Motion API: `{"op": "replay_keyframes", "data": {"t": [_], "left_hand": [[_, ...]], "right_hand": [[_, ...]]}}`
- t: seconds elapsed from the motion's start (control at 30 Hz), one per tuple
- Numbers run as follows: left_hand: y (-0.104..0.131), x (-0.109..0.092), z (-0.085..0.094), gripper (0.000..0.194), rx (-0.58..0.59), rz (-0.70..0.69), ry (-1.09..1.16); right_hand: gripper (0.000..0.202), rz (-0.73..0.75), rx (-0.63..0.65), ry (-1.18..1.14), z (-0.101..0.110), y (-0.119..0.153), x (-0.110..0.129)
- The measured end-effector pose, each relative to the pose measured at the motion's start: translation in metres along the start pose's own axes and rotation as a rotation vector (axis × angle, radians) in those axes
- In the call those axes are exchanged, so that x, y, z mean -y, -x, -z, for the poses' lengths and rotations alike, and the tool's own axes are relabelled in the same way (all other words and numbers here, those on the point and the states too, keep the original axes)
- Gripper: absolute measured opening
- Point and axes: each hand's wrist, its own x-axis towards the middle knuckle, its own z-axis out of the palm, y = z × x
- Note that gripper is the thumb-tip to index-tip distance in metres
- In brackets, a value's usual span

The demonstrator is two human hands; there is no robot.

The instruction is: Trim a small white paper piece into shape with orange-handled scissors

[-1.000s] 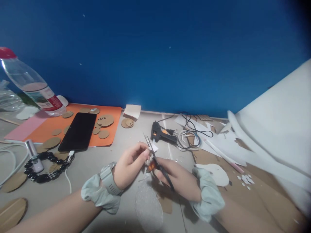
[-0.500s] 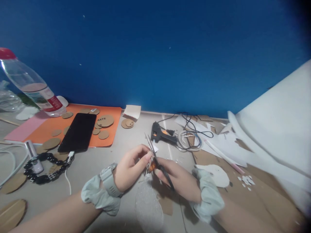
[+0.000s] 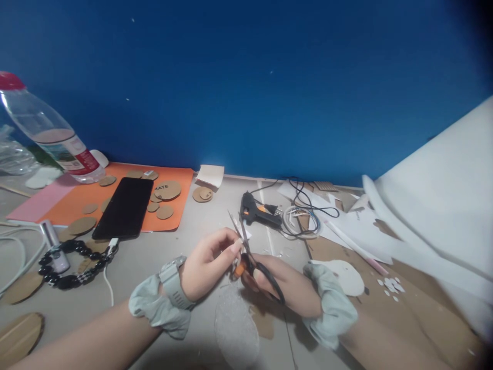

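My right hand (image 3: 283,285) is closed around the black handles of a pair of scissors (image 3: 244,239). Their blades point up and away, spread a little apart. Orange shows on the inner side of the handle. Beside the blades, my left hand (image 3: 211,264) pinches a small pale piece between thumb and fingers; its kind is too small and blurred to make out. Below both hands lies a whitish, rounded flat piece (image 3: 236,329) with a scrap of brown cardboard (image 3: 264,321) partly under it. A black glue gun (image 3: 258,211) rests just beyond the scissors' tips.
On the left are a black phone (image 3: 125,208), an orange sheet (image 3: 181,205) with several cardboard discs, a bead bracelet (image 3: 67,282) and a plastic bottle (image 3: 69,149). On the right are coiled cables (image 3: 302,222), white paper (image 3: 362,236), small white scraps (image 3: 392,285) and cardboard (image 3: 408,318).
The scissors' blades have spread apart, and the black handle has swung outward with my right hand's fingers. My left hand stays almost in place, still pinching.
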Motion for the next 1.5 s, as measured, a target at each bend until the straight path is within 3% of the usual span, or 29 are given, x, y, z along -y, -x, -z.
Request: {"op": "replay_keyframes", "data": {"t": [0.17, 1.5], "left_hand": [[-0.0008, -0.0007, -0.0001, 0.023, -0.016, 0.012, -0.003], [0.0001, -0.0009, 0.001, 0.022, -0.039, 0.009, -0.028]], "right_hand": [[0.051, -0.038, -0.051, 0.022, -0.0022, 0.0012, 0.003], [0.05, -0.087, -0.068, -0.005, -0.0043, -0.0004, 0.0018]]}}
